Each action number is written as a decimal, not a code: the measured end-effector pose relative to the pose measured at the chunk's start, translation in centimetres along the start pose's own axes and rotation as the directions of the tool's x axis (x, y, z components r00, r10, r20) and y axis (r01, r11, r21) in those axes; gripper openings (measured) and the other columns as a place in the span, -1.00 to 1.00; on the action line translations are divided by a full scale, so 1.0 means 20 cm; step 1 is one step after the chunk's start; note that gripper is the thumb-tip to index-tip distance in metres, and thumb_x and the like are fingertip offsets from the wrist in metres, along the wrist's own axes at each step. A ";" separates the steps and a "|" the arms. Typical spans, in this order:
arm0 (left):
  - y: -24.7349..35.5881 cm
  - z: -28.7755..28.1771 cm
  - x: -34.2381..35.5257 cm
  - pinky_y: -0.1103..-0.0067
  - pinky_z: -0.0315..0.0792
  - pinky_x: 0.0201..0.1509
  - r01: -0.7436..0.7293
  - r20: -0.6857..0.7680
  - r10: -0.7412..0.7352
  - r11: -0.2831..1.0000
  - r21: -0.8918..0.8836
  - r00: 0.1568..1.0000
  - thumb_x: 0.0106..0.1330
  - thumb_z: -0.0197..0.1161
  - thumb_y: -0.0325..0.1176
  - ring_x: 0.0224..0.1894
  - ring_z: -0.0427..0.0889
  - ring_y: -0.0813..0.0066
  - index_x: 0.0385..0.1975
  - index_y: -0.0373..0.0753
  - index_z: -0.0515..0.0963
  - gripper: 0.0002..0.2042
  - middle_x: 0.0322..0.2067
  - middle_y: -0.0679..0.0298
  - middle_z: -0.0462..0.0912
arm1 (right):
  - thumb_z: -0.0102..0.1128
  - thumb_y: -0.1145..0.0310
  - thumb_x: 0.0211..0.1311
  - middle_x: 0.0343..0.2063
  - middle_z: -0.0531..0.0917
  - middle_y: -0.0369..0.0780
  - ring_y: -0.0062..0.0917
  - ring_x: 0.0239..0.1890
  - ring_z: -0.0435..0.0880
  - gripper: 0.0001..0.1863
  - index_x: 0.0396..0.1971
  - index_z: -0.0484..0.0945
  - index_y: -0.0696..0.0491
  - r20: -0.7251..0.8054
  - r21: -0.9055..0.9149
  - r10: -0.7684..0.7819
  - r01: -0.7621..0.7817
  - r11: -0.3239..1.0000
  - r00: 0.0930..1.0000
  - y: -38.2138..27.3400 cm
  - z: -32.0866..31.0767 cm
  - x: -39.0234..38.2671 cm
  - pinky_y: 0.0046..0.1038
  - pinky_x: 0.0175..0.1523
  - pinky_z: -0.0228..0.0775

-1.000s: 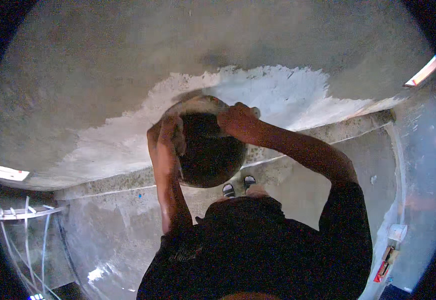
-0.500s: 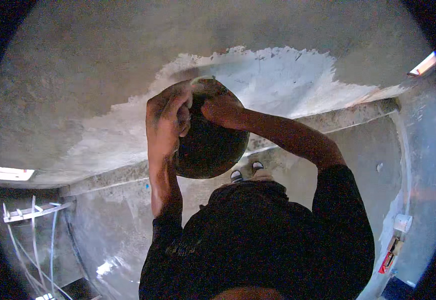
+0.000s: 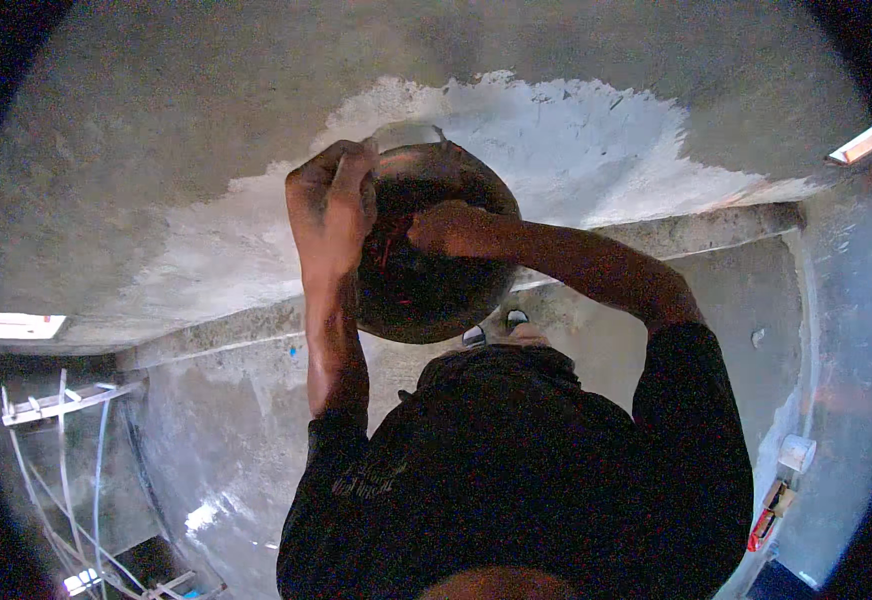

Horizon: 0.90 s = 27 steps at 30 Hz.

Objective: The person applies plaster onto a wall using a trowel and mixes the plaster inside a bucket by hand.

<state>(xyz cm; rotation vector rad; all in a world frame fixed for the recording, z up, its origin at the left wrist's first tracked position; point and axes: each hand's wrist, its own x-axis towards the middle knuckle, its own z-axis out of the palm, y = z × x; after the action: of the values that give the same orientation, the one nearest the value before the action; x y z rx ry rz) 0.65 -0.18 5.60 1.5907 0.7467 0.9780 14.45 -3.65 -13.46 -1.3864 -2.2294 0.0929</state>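
Note:
A dark, round bowl (image 3: 436,310) is held up in front of my chest, close to the wall. My left hand (image 3: 336,205) is closed on its left rim, fingers curled at the edge. Reaching in from the right, my right hand (image 3: 448,230) is over the bowl's dark inside with its fingers bent closed; what they hold, if anything, is lost in shadow. A pale, flat piece (image 3: 406,136) shows at the far rim beside the left fingers; its kind cannot be made out. Behind the bowl, a rough-edged white coating (image 3: 576,145) spreads over the grey wall (image 3: 206,90).
A low ledge (image 3: 696,230) runs along the wall's foot. My sandalled feet (image 3: 516,318) stand on the grey floor. At left is a wooden frame (image 3: 61,402) with long poles. A white bucket (image 3: 797,453) and a red item (image 3: 760,530) are at right.
The bowl has shifted slightly up and right and tilted, showing more of its inside. My right hand has gone lower, from near the far rim toward the bowl's middle.

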 end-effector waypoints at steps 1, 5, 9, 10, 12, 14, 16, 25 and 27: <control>-0.01 0.01 0.00 0.72 -0.06 -0.71 -0.001 0.003 0.001 1.000 -0.006 1.000 0.12 0.05 -0.32 -0.77 0.11 0.77 -0.74 -0.27 0.38 -0.76 -0.83 0.48 0.21 | -0.08 0.25 0.00 -0.58 0.53 -0.12 -0.24 -0.44 0.55 -0.77 -0.56 0.44 0.10 -0.250 0.164 -0.126 0.170 0.972 0.960 0.01 0.01 -0.02 -0.27 -0.33 0.41; -0.04 0.01 -0.01 0.73 -0.06 -0.70 -0.044 0.058 0.046 0.998 -0.042 0.997 0.11 0.06 -0.34 -0.76 0.13 0.78 -0.73 -0.29 0.39 -0.77 -0.82 0.48 0.23 | -0.08 0.18 0.01 -0.50 0.52 -0.12 -0.24 -0.31 0.53 -0.73 -0.47 0.44 0.07 0.572 -0.151 0.352 -0.326 0.933 0.741 -0.03 -0.15 0.04 -0.27 -0.23 0.40; 0.03 0.03 -0.03 0.73 -0.04 -0.69 -0.035 0.137 0.036 0.999 -0.009 0.990 0.10 0.08 -0.34 -0.75 0.14 0.78 -0.72 -0.30 0.40 -0.78 -0.80 0.48 0.25 | -0.16 0.02 0.17 -0.48 0.59 -0.19 -0.43 -0.44 0.56 -0.61 -0.32 0.51 0.01 0.138 0.318 0.310 -0.338 0.886 0.941 0.10 0.02 -0.14 -0.32 -0.30 0.38; 0.02 0.03 -0.03 0.73 -0.04 -0.69 -0.038 0.138 0.039 0.999 -0.008 0.990 0.10 0.08 -0.34 -0.75 0.14 0.78 -0.72 -0.30 0.40 -0.78 -0.80 0.48 0.25 | -0.17 0.03 0.18 -0.52 0.58 -0.18 -0.42 -0.46 0.55 -0.61 -0.34 0.51 0.02 0.203 0.312 0.337 -0.387 0.868 0.919 0.07 -0.02 -0.12 -0.32 -0.31 0.38; 0.00 0.04 -0.03 0.74 -0.03 -0.68 0.020 0.177 -0.010 0.998 -0.055 0.984 0.11 0.08 -0.34 -0.73 0.15 0.78 -0.71 -0.31 0.41 -0.78 -0.78 0.48 0.28 | -0.12 0.09 0.12 -0.46 0.55 -0.10 -0.31 -0.37 0.53 -0.63 -0.38 0.50 0.09 0.428 0.084 0.308 -0.376 0.923 0.850 -0.02 -0.20 0.00 -0.27 -0.26 0.37; 0.02 0.06 -0.04 0.74 -0.02 -0.68 -0.027 0.165 0.034 0.999 -0.044 0.986 0.11 0.09 -0.34 -0.72 0.16 0.78 -0.71 -0.30 0.41 -0.78 -0.78 0.48 0.28 | -0.07 0.15 0.05 -0.41 0.53 -0.02 -0.21 -0.28 0.51 -0.66 -0.42 0.49 0.16 0.619 -0.134 0.311 -0.294 0.946 0.721 -0.03 -0.26 0.02 -0.22 -0.20 0.35; 0.03 0.08 -0.04 0.74 -0.01 -0.67 -0.070 0.165 0.075 0.997 -0.038 0.983 0.11 0.09 -0.34 -0.72 0.17 0.78 -0.71 -0.30 0.40 -0.78 -0.77 0.48 0.29 | -0.14 0.09 0.16 -0.53 0.56 -0.11 -0.34 -0.44 0.54 -0.64 -0.42 0.49 0.07 0.353 0.115 0.244 -0.301 0.947 0.903 0.00 -0.28 -0.04 -0.31 -0.28 0.37; 0.03 0.09 0.01 0.70 -0.04 -0.74 0.023 0.159 -0.025 1.000 0.018 0.987 0.16 0.06 -0.19 -0.82 0.12 0.72 -0.74 -0.26 0.37 -0.68 -0.85 0.44 0.19 | -0.08 0.13 0.15 -0.77 0.47 -0.30 -0.64 -0.73 0.39 -0.64 -0.55 0.49 0.14 0.523 0.427 0.406 -0.643 0.636 0.749 -0.12 -0.61 -0.40 -0.52 -0.55 0.28; -0.01 0.11 0.01 0.69 -0.08 -0.75 0.165 0.106 -0.159 0.985 -0.055 0.982 0.16 0.07 -0.17 -0.82 0.11 0.72 -0.75 -0.24 0.36 -0.67 -0.84 0.45 0.20 | -0.06 0.14 0.14 -0.77 0.46 -0.32 -0.64 -0.73 0.38 -0.66 -0.53 0.48 0.14 0.504 0.424 0.430 -0.649 0.631 0.749 -0.18 -0.68 -0.47 -0.51 -0.55 0.27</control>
<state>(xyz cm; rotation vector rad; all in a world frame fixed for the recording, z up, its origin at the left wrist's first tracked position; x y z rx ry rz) 2.68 -0.97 5.20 1.4881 0.7551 0.7900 21.00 -16.20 -4.06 -1.7110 -1.6763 1.2391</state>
